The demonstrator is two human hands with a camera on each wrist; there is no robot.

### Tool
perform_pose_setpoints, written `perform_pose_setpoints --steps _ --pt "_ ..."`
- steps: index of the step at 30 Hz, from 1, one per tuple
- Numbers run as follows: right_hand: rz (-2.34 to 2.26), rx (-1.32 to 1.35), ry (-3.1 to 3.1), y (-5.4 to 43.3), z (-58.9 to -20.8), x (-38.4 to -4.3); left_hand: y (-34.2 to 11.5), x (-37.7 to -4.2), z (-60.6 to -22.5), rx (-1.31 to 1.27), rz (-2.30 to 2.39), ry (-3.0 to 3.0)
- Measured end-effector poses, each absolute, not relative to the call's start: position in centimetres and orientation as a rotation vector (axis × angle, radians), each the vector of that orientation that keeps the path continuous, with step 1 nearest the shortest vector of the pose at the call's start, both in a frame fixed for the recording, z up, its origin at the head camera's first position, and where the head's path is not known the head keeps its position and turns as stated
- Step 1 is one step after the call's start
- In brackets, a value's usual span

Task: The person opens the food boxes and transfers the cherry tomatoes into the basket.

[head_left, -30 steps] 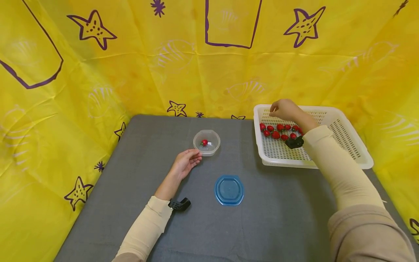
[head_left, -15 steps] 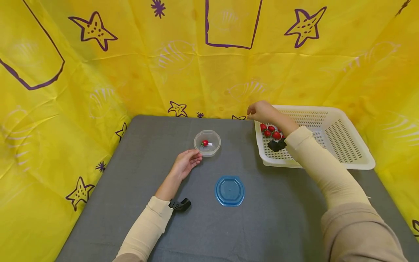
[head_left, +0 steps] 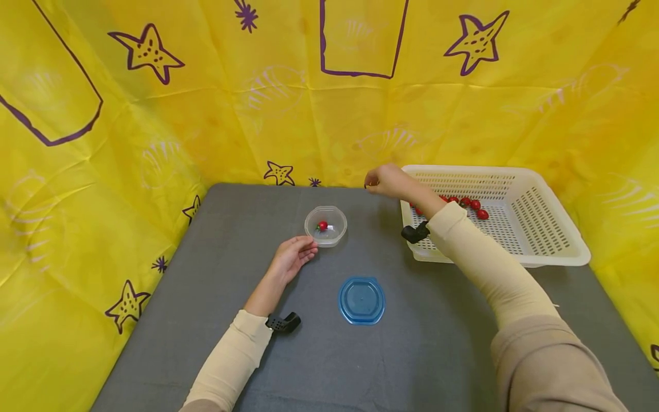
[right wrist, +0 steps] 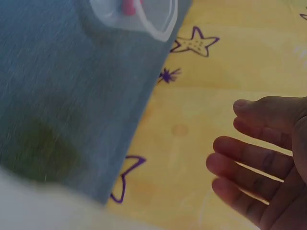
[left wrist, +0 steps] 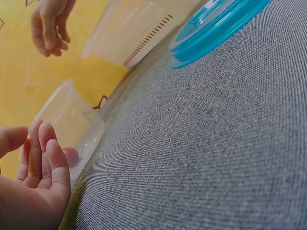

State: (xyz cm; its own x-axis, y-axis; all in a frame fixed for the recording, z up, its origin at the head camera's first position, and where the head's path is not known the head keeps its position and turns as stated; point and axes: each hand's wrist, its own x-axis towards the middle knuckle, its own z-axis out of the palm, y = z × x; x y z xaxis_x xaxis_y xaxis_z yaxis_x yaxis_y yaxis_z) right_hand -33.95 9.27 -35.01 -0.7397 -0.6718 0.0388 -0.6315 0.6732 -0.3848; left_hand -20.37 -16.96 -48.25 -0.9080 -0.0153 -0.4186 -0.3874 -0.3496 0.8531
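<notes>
My left hand point(head_left: 292, 257) is beside a small clear plastic container point(head_left: 337, 220), fingertips right at its near left rim. Inside the container lies one small red fruit point(head_left: 322, 226) with a green stem end. In the left wrist view, the fingers of the left hand point(left wrist: 41, 177) are loosely extended, with the thumb apart from them. Up in the air between the container and a white basket, my right hand point(head_left: 392, 182) reaches leftward. Seen from its own wrist, the right hand point(right wrist: 268, 158) has loosely bent fingers and nothing visible between them.
The white perforated basket point(head_left: 558, 229) stands at the back right, with several red fruits point(head_left: 482, 214) in it, partly hidden by the right arm. A blue round lid point(head_left: 362, 300) lies on the grey cloth point(head_left: 319, 355) in front. Yellow patterned fabric point(head_left: 288, 126) hangs behind.
From above the basket, my right hand has moved left, past its left rim towards the clear container. The left hand, container and lid have stayed in place.
</notes>
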Motion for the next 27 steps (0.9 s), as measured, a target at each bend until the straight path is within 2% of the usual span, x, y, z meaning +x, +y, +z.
perform_pose_setpoints --steps 27 --pt "-0.626 -1.302 2.667 2.4 -38.0 -31.1 -17.0 -20.2 -48.2 -0.505 2.355 1.64"
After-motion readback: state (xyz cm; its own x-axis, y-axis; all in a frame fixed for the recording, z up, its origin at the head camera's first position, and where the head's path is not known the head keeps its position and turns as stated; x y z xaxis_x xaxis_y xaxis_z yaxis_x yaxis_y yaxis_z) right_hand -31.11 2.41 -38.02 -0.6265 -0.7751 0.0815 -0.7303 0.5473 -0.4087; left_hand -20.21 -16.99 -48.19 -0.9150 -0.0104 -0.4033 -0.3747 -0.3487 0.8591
